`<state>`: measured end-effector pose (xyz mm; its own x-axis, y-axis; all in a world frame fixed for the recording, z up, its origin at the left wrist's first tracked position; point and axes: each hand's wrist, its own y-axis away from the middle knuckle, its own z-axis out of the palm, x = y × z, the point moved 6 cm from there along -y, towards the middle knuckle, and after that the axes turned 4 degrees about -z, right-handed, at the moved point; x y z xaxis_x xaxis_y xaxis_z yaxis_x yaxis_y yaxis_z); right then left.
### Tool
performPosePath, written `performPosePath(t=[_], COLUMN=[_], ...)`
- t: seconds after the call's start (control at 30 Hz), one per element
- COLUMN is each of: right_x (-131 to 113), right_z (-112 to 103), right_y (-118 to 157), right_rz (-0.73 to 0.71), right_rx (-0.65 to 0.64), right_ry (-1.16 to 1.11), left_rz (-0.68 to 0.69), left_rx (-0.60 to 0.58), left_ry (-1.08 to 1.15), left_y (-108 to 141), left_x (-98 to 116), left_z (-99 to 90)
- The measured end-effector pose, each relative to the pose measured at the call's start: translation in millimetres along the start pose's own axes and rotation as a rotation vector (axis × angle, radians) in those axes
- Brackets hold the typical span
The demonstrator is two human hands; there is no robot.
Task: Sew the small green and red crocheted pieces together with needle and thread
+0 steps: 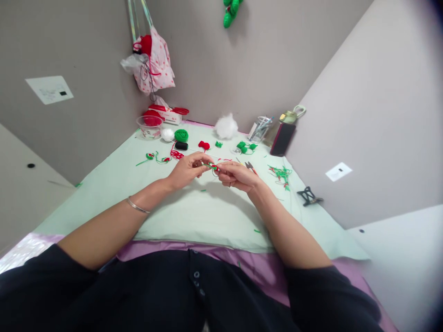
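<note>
Both hands meet above the middle of the pale green tablecloth [166,226]. Between their fingertips is a small red, green and white crochet piece [214,167]. My left hand [188,169] pinches its left side, fingers closed. My right hand [238,176] grips its right edge with thumb and curled fingers; whether a needle or hook is also in them I cannot make out. A thin dark strand hangs below the piece. Just behind the hands lie a small red knitted piece [204,145] and red yarn strands [177,153]. Orange-handled snips [250,167] lie beside my right hand.
At the back stand a clear tub [149,127], green yarn ball [181,135], black thread spool [181,145], white stuffing [226,126], a clear pen cup [260,129] and a phone [283,139] against a bottle. Green yarn scraps [282,175] and a black stand [308,196] lie right.
</note>
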<state>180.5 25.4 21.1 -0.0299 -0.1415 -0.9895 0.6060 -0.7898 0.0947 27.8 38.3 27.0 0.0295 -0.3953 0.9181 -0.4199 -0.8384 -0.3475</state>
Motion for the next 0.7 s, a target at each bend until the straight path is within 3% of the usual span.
performPosePath(t=[0.2,0.27,0.4,0.6,0.7], right_x=[1.9,0.4,-9.9,-22.0,-31.9], right_z=[-1.3,-7.5,-23.2,-27.8,-20.4], right_y=[0.2,1.5,5.7,9.4,17.0], right_rz=[0.017,-0.005,-0.146,-0.347,-0.473], right_rx=[0.053,0.142,0.353,0.480,0.570], right_ry=[0.017,0.053,0.219,0.415,0.642], left_rz=[-0.054,-0.108,-0.218,-0.287,-0.288], left_rx=[-0.034,-0.005,0.039,0.040,0.047], left_ry=[0.002,0.021,0.113,0.232,0.235], left_y=[1.6,0.4,-4.7,-8.6,-8.1], left_x=[6.1,4.5,-5.4,-15.6,-15.5], left_z=[3.1,0.1,-7.9,-10.7,-10.7])
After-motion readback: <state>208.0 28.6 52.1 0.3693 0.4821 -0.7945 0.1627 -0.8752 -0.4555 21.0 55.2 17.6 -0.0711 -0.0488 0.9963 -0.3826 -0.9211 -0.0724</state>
